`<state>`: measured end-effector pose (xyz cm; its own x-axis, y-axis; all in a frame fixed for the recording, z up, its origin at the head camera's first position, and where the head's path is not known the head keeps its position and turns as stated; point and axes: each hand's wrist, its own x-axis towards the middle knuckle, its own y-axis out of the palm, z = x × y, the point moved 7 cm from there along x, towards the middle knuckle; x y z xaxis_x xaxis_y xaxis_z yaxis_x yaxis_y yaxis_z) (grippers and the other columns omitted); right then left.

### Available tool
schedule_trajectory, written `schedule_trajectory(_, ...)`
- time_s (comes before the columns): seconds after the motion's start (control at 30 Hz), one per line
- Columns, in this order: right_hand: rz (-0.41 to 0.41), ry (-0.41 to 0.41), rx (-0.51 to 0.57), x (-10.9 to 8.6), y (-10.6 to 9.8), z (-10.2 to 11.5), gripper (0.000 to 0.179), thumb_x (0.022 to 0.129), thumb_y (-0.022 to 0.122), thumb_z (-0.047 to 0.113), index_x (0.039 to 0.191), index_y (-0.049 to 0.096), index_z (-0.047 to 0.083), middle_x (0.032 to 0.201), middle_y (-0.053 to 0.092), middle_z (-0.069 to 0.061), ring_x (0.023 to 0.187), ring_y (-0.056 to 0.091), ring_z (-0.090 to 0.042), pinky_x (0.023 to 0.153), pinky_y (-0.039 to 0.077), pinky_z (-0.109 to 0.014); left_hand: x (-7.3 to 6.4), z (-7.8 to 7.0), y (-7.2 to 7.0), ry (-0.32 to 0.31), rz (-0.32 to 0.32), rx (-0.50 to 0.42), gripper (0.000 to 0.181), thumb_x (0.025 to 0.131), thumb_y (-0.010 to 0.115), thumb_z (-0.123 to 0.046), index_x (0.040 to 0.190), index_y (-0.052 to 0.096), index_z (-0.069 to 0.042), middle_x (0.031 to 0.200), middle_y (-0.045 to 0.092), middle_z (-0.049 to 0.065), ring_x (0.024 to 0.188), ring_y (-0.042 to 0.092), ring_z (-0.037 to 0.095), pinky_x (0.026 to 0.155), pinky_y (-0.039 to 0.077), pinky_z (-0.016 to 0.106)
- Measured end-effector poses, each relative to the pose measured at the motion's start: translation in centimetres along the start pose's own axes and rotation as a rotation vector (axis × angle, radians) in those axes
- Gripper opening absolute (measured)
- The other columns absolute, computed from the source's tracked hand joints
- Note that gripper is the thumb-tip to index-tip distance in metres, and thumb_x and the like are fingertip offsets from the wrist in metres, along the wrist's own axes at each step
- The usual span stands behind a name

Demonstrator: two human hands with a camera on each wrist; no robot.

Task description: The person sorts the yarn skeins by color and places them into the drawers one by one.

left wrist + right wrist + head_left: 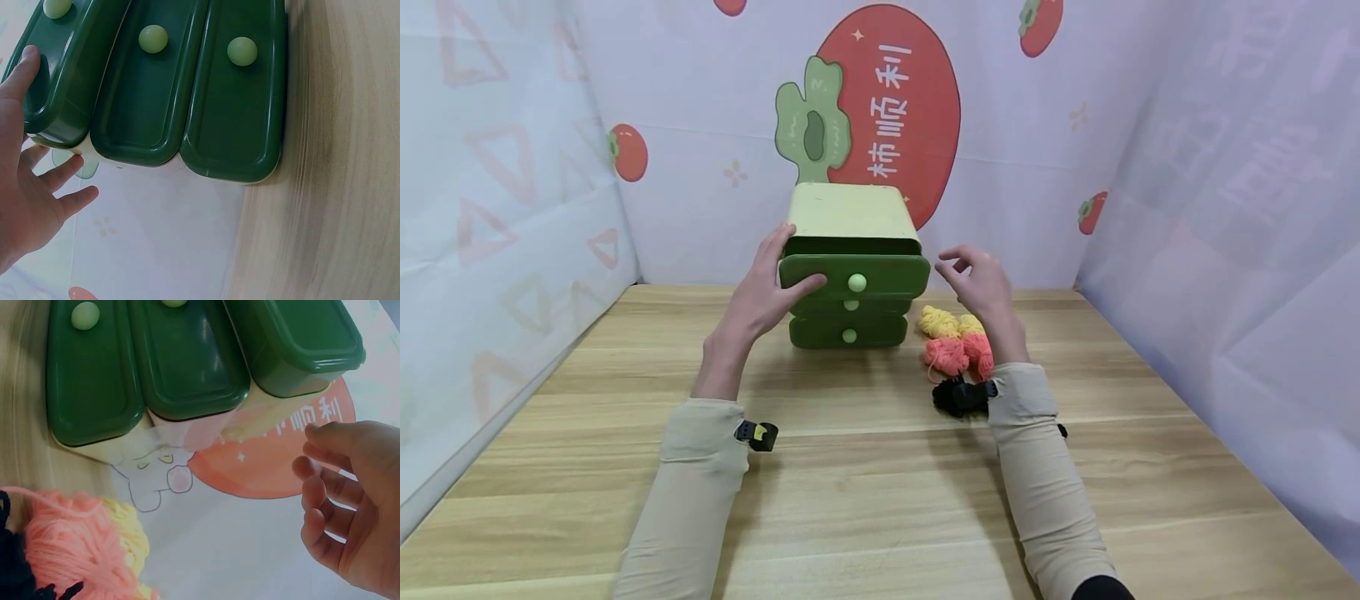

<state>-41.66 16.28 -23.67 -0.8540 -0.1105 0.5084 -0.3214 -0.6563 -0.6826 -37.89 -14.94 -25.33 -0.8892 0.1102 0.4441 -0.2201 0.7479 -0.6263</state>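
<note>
A small cabinet with a cream casing (850, 208) stands on the table. Its green top drawer (891, 277) is partly pulled out, while the middle drawer (147, 94) and the bottom drawer (234, 112) sit flush. My left hand (760, 296) is at the cabinet's left side. Its thumb lies against the top drawer's front, and the other fingers extend, spread, along the side. Off the right side, my right hand (981, 283) hovers with loosely bent fingers and nothing in them, apart from the drawer.
Beside the cabinet on the right lie yellow yarn (938, 322), pink yarn (78, 544) and black yarn (949, 397), below my right forearm. The wooden table (865, 508) meets a printed cloth backdrop (700, 208) behind the cabinet.
</note>
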Motion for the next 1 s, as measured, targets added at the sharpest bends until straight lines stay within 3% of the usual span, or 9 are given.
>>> schedule_trajectory(0.2,0.094,0.076,-0.045,-0.3,1.2,-1.6,0.037,0.091,0.058,0.041,0.118,0.063,0.017,0.094,0.062,-0.006,0.058,0.060,-0.019,0.054,0.048,-0.031,0.0,0.1,0.1,0.001,-0.002,0.002,0.091,0.077,0.060,-0.067,0.148,0.009,-0.044,0.153,0.006,-0.023,0.142,0.018,0.016,0.108,0.027,0.055)
schedule_trajectory(0.47,0.216,0.141,-0.117,-0.4,3.6,-3.6,0.042,0.089,0.059,0.039,0.124,0.059,0.016,0.103,0.063,-0.008,0.082,0.059,-0.022,0.063,0.047,-0.036,-0.1,0.1,0.1,-0.001,-0.008,-0.004,0.091,0.076,0.061,-0.067,0.148,0.010,-0.044,0.153,0.006,-0.025,0.141,0.019,0.017,0.108,0.027,0.055)
schedule_trajectory(0.73,0.250,0.206,-0.124,-0.8,4.4,-4.5,0.043,0.089,0.059,0.040,0.126,0.058,0.017,0.109,0.064,-0.009,0.087,0.060,-0.022,0.066,0.047,-0.035,0.0,0.2,0.0,-0.003,-0.008,-0.003,0.091,0.076,0.060,-0.068,0.148,0.010,-0.045,0.153,0.007,-0.024,0.141,0.019,0.017,0.108,0.027,0.054)
schedule_trajectory(1.0,0.225,0.217,-0.074,0.0,4.4,-3.5,0.042,0.090,0.057,0.040,0.125,0.057,0.018,0.107,0.062,-0.008,0.082,0.059,-0.023,0.065,0.047,-0.034,0.0,0.1,-0.2,-0.003,-0.009,0.005,0.091,0.076,0.060,-0.068,0.148,0.010,-0.043,0.153,0.007,-0.023,0.141,0.019,0.015,0.108,0.027,0.053)
